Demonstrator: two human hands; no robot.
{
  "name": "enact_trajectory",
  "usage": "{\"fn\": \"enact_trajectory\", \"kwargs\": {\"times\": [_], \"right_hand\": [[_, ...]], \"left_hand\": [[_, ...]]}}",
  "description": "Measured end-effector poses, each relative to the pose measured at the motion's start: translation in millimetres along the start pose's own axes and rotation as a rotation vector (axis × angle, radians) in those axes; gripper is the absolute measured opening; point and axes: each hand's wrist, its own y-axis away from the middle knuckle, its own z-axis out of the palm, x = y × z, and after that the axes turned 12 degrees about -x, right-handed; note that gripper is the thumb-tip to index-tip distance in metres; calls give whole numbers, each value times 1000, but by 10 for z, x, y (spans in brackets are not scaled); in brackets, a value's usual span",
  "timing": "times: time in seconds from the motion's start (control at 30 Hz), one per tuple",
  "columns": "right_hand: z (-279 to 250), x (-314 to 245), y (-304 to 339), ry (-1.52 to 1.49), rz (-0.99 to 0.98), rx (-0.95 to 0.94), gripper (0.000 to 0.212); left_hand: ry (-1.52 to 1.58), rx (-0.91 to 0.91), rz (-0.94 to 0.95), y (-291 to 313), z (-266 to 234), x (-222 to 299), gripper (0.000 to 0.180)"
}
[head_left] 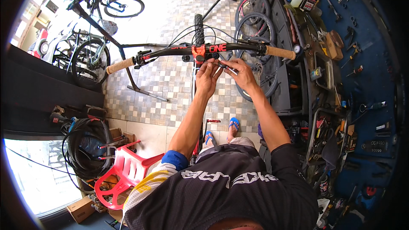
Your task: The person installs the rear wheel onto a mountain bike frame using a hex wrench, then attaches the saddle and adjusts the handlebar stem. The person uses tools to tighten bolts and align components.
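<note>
A black handlebar [172, 53] with red lettering and tan grips [281, 52] spans the view in front of me. Its middle is clamped in an orange-red stem [198, 52]. Just below the stem, my left hand [206, 78] has its fingers pinched together; whatever lies between them is too small to make out. Beside it, my right hand [242, 74] is closed round a slim dark tool with a shiny end [230, 68], whose exact kind I cannot tell. The fingertips of both hands nearly meet. Beyond the bar stands the knobby front tyre [199, 27].
A black repair stand [102, 30] rises at the left, with other bicycles [87, 59] behind. Several wheels [257, 30] lean along the dark cabinet at right, below a tool-hung blue wall [362, 83]. A red plastic chair [128, 166] and coiled tyres [87, 147] are lower left.
</note>
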Motion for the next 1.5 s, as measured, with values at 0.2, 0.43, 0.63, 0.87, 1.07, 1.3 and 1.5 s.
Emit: {"fn": "enact_trajectory", "kwargs": {"times": [0.2, 0.43, 0.63, 0.87, 1.07, 1.3, 1.5], "right_hand": [[34, 58, -32, 74, -109, 65, 43], [3, 42, -90, 88, -124, 75, 39], [0, 23, -121, 66, -122, 70, 40], [6, 23, -131, 189, -196, 69, 35], [-15, 56, -195, 27, -123, 36, 35], [-22, 41, -262, -47, -109, -3, 34], [35, 137, -319, -123, 41, -10, 41]], "left_hand": [[73, 0, 18, 5, 41, 5, 23], [97, -14, 33, 3, 49, 9, 23], [76, 9, 21, -15, 45, 32, 28], [100, 2, 43, -8, 30, 16, 26], [76, 12, 20, 14, 32, 30, 30], [69, 38, 18, 3, 29, 39, 31], [27, 41, -19, 29, 41, 59, 30]]}}
